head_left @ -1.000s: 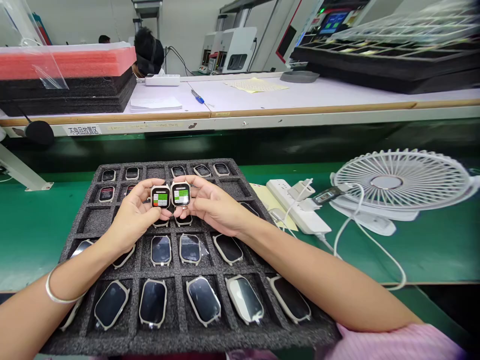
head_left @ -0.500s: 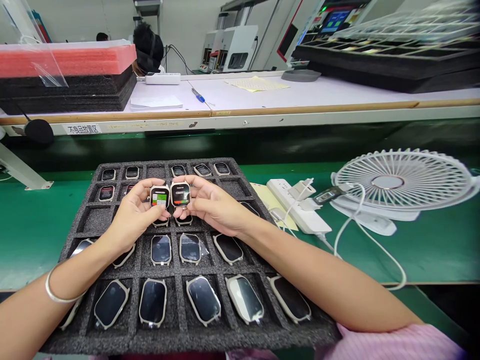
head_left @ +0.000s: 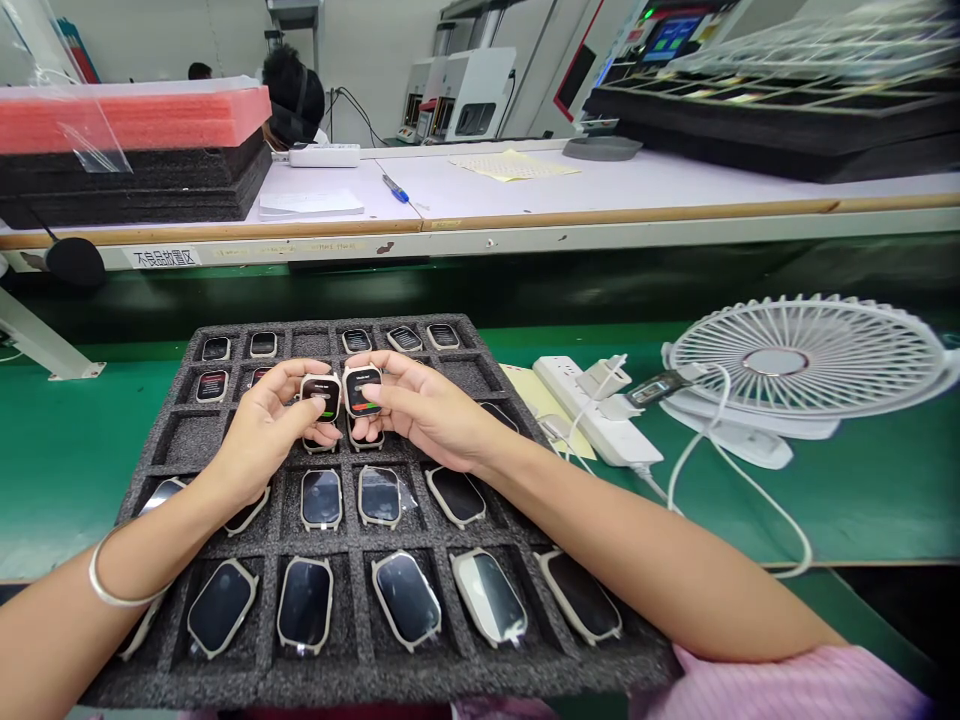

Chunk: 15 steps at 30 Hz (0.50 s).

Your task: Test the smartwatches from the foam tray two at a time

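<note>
My left hand [head_left: 274, 420] grips a smartwatch case [head_left: 320, 387] with a lit dark screen and a green strip low on it; the thumb lies on the screen. Right beside it, my right hand [head_left: 427, 410] holds a second smartwatch [head_left: 361, 377], its lit screen showing red and green at the bottom, with the thumb over the glass. Both watches have pale frames and no straps. Beneath them spreads a dark foam tray [head_left: 352, 680] with watches in many compartments, such as a dark-screened watch [head_left: 321, 499] just below my hands. My forearms and hands hide some compartments.
Right of the tray lie a white power strip [head_left: 600, 415] with plugs and cables and a white fan [head_left: 795, 365] on the green table [head_left: 750, 520]. A raised shelf behind carries foam stacks [head_left: 135, 180] and a blue pen [head_left: 395, 189]. A person sits beyond it.
Both thumbs have moved onto the watch screens. The left screen has changed from a bright green and white pattern to a dark display with a green strip. The hands stay in place.
</note>
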Each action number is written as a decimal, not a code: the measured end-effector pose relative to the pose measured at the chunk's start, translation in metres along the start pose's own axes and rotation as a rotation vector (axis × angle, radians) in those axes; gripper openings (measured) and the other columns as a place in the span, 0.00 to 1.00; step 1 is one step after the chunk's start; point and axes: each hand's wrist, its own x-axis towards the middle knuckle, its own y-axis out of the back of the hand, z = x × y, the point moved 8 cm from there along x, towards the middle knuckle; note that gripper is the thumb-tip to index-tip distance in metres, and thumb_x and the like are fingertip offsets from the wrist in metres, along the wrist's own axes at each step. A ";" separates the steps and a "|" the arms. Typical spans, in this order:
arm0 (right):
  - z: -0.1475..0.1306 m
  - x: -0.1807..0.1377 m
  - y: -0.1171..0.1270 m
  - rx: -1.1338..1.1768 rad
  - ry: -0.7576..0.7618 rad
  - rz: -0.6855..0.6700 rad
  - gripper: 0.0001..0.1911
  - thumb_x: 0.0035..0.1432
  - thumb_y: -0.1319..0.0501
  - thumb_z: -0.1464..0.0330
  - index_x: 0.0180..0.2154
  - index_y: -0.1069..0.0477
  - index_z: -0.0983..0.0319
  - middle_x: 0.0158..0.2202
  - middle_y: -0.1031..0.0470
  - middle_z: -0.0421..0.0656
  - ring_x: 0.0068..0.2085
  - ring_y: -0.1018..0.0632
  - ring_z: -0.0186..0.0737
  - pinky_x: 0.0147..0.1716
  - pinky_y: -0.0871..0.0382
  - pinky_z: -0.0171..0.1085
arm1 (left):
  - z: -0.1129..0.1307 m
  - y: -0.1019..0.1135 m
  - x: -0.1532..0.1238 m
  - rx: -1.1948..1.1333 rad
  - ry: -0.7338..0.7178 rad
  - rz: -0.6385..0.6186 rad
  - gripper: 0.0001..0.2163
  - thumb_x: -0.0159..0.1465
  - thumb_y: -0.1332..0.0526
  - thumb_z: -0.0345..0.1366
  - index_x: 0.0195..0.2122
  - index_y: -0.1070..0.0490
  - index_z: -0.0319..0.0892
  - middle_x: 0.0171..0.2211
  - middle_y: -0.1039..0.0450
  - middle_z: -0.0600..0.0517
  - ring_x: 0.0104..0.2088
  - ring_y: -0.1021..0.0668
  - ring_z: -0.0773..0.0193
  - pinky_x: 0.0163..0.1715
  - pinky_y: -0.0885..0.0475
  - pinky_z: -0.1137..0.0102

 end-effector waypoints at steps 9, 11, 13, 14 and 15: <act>0.001 0.001 0.003 -0.024 -0.006 0.029 0.19 0.56 0.33 0.72 0.49 0.33 0.61 0.32 0.23 0.38 0.29 0.19 0.34 0.29 0.26 0.30 | -0.001 -0.001 -0.001 -0.058 0.019 -0.004 0.15 0.57 0.32 0.36 0.46 0.28 0.41 0.34 0.25 0.56 0.25 0.18 0.65 0.29 0.19 0.72; 0.000 0.001 0.000 -0.027 -0.012 0.033 0.20 0.55 0.33 0.72 0.49 0.33 0.61 0.32 0.23 0.38 0.29 0.19 0.34 0.29 0.26 0.31 | 0.000 -0.001 -0.001 -0.052 0.025 0.000 0.16 0.57 0.32 0.36 0.46 0.28 0.41 0.34 0.25 0.56 0.25 0.18 0.65 0.29 0.19 0.72; -0.006 -0.004 -0.004 -0.025 -0.004 0.048 0.19 0.55 0.32 0.71 0.48 0.32 0.61 0.33 0.23 0.38 0.29 0.20 0.35 0.29 0.26 0.32 | 0.007 0.000 -0.004 -0.053 0.010 0.007 0.15 0.57 0.31 0.36 0.45 0.27 0.42 0.34 0.25 0.55 0.26 0.18 0.65 0.29 0.19 0.71; -0.013 -0.009 -0.006 -0.022 0.023 0.062 0.18 0.57 0.32 0.70 0.48 0.32 0.60 0.34 0.23 0.39 0.30 0.20 0.35 0.30 0.25 0.33 | 0.013 0.002 -0.007 -0.058 -0.018 0.025 0.15 0.58 0.32 0.36 0.45 0.27 0.42 0.35 0.25 0.55 0.26 0.18 0.65 0.30 0.19 0.71; -0.024 -0.016 -0.006 -0.021 0.072 0.090 0.17 0.59 0.32 0.67 0.48 0.31 0.59 0.37 0.22 0.40 0.31 0.19 0.36 0.32 0.24 0.35 | 0.020 0.007 -0.011 -0.056 -0.053 0.046 0.14 0.59 0.32 0.37 0.46 0.27 0.43 0.38 0.24 0.54 0.28 0.17 0.64 0.32 0.18 0.69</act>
